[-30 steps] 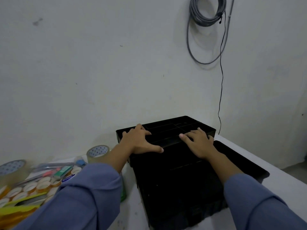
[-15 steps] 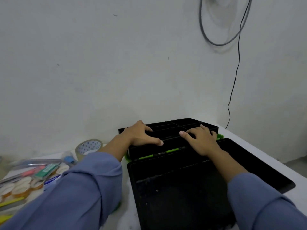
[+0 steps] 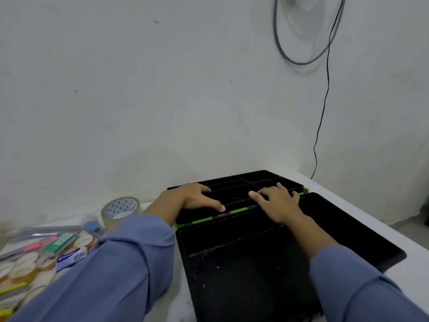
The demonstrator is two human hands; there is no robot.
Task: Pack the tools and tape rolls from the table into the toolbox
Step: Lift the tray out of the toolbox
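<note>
Bottom of the frame is mostly two blue sleeves point(image 3: 111, 275). Between them, lower middle, sits the black toolbox point(image 3: 243, 275), open, and its insides look dark and bare from here. A flat black panel point(image 3: 348, 238) sticks out to its right over the white table point(image 3: 371, 212).

Lower left is the stuff to pack: a bunch of small amber tape rolls point(image 3: 23, 268), and just past them a blurry pile of pens and small tools point(image 3: 53, 240). Can't make out exactly what each one is.

Just past the toolbox there's a divided tray point(image 3: 232, 182), black with a green strip along its near edge, touching the box. Both hands are on it. The left hand point(image 3: 192, 197) has its thumb stretched along the near side and its fingers bent down into the tray, tips hidden, so I can't tell if it's gripping or just resting. The right hand point(image 3: 276, 203) lies with its fingers spread and fairly straight on the dividers, not wrapped around anything.

Left of the tray, a big clear packing tape roll point(image 3: 120, 209) stands on edge near the wall. Upper right, a thin black cable point(image 3: 326, 94) hangs down the wall.
</note>
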